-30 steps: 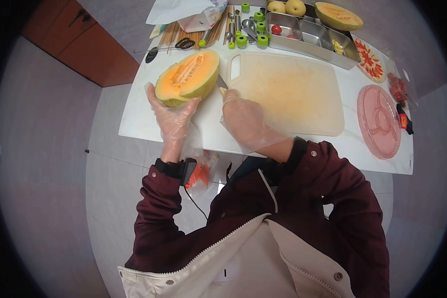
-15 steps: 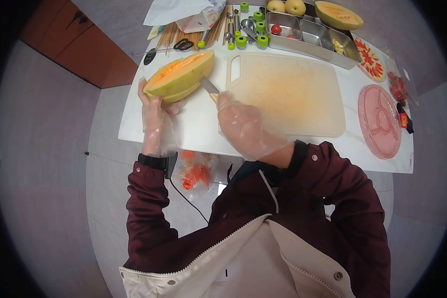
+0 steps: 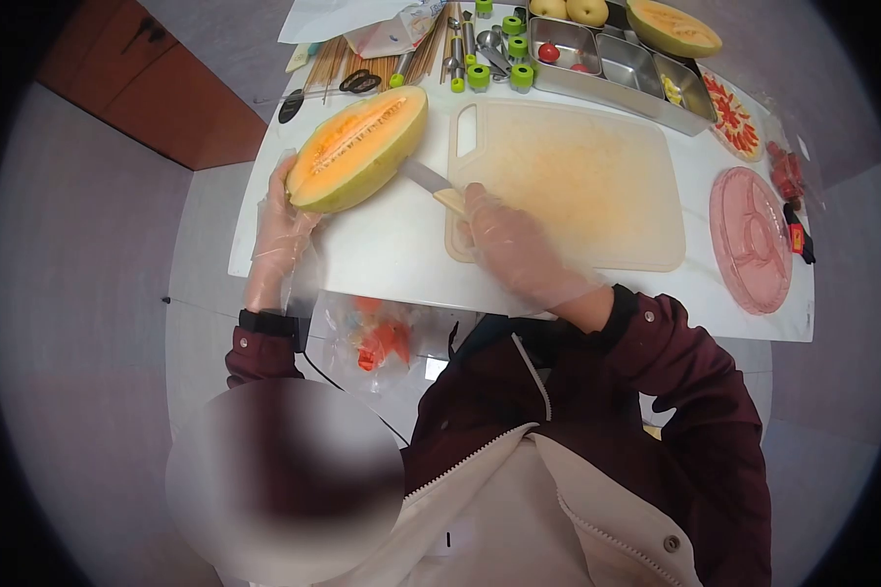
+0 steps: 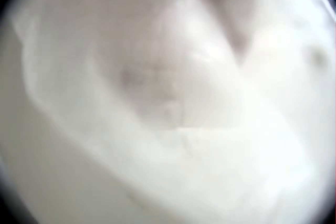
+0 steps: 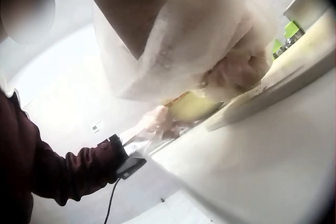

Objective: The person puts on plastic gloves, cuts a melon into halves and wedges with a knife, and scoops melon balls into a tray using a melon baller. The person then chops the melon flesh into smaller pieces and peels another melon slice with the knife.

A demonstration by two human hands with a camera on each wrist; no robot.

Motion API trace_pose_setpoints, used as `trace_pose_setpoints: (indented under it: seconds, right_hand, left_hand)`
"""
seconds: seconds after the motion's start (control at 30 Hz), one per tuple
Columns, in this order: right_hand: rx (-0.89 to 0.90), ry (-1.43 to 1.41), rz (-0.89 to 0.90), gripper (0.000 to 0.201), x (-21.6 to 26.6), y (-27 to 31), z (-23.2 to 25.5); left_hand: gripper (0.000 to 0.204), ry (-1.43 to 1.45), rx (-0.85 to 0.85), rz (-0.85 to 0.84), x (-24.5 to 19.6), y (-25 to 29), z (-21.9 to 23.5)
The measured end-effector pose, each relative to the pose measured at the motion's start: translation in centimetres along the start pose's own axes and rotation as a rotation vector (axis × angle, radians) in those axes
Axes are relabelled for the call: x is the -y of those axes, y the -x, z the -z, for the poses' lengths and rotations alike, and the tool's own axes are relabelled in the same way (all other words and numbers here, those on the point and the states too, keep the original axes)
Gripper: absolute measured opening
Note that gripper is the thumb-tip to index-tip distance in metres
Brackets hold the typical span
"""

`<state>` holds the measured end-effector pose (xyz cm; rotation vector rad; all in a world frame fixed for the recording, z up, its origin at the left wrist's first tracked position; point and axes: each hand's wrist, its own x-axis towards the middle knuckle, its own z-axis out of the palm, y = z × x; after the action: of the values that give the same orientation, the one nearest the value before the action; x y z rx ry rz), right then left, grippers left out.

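In the head view a halved melon [image 3: 357, 147] is tilted with its orange, seeded face up. My left hand [image 3: 282, 235], in a clear plastic glove, grips it at its lower left end; the fingers under it are hidden. My right hand [image 3: 519, 245], gloved too, holds a knife [image 3: 427, 178] by its pale handle, the blade pointing at the melon's right side. Whether the blade touches the rind I cannot tell. The right wrist view shows the melon [image 5: 194, 107] beyond my right hand [image 5: 239, 71]. Blurred glove plastic fills the left wrist view.
A cutting board [image 3: 578, 186] lies right of the melon. Behind stand a steel tray [image 3: 622, 73], another melon half [image 3: 673, 27], green-capped tools [image 3: 478, 78] and skewers [image 3: 338, 64]. A pink divided plate [image 3: 751, 240] and a plate of red pieces [image 3: 734, 117] are at the right.
The melon first tipped leftward onto its side, then turned its cut face back up. My left hand has moved left with it. My right hand and the knife have shifted slightly right, baring more blade.
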<state>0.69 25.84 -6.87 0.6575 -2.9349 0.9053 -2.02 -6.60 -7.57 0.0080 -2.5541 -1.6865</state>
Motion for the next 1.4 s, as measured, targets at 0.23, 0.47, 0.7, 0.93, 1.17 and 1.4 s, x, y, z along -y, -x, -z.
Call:
trace_pose_setpoints:
  seconds: [0.23,0.47,0.7,0.93,1.17,1.4]
  right_hand:
    - [0.201,-0.508,-0.159,0.026,0.1,-1.4,-0.3]
    - [0.597,-1.105,-0.424,0.023,3.6,-1.4,-1.5]
    - [0.527,-1.019,-0.435,0.039,5.8,-0.8,-4.3]
    - [0.537,-1.105,-0.524,0.026,6.3,-0.5,-4.1]
    - [0.541,-1.398,-0.641,0.012,6.8,-0.3,-3.0]
    - [0.635,-1.465,-0.598,0.020,6.1,-1.8,-3.7]
  left_hand:
    - [0.075,-0.068,0.097,-0.079,0.8,-1.2,1.9]
    - [0.052,0.142,-0.252,0.172,1.9,-1.7,2.5]
    - [0.045,0.262,-0.385,0.204,-7.2,1.3,-1.6]
    - [0.036,0.194,-0.141,0.020,-5.3,0.1,-0.2]
    - [0.038,0.376,-0.260,0.270,-8.5,1.4,-2.0]
    - [0.044,0.401,-0.239,0.228,-7.6,1.6,-2.1]
